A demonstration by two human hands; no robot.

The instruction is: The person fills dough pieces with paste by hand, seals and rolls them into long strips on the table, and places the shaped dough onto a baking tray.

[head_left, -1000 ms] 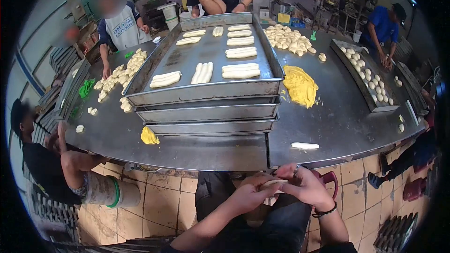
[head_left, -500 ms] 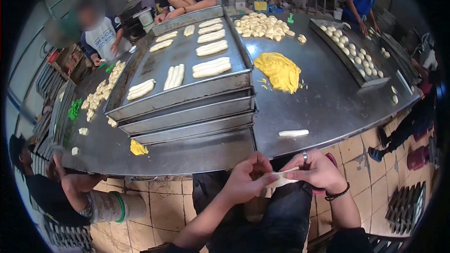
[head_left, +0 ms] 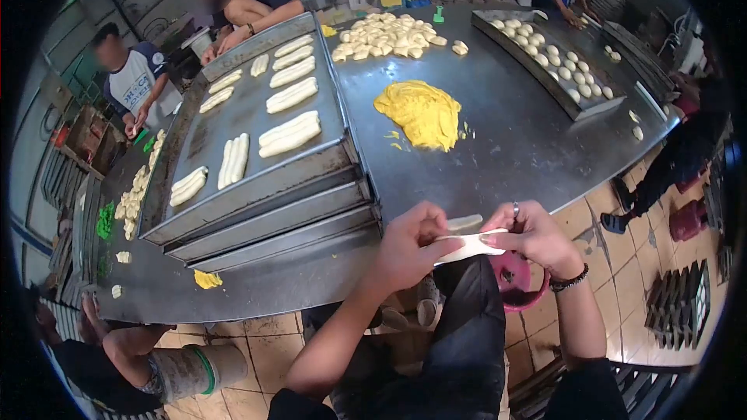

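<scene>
A small flattened piece of white dough (head_left: 473,246) is stretched between my two hands at the near table edge. My left hand (head_left: 416,245) pinches its left end between thumb and fingers. The right end is gripped by my right hand (head_left: 533,237), which wears a ring. Just behind the piece, a rolled dough stick (head_left: 465,222) lies on the metal table (head_left: 513,163), partly hidden by my hands. Farther back on the table sits a mound of yellow filling (head_left: 420,113), with crumbs around it.
Left of my hands stand stacked metal trays (head_left: 264,222), the top one bearing dough sticks (head_left: 289,134). A heap of dough pieces (head_left: 389,35) and a tray of dough balls (head_left: 548,101) lie farther back. Several people surround the table. A pink bucket (head_left: 520,284) is below its edge.
Both hands have risen toward the table edge with the dough, which now looks flatter and more widely spread. The view has shifted, so the trays and the mound appear farther left.
</scene>
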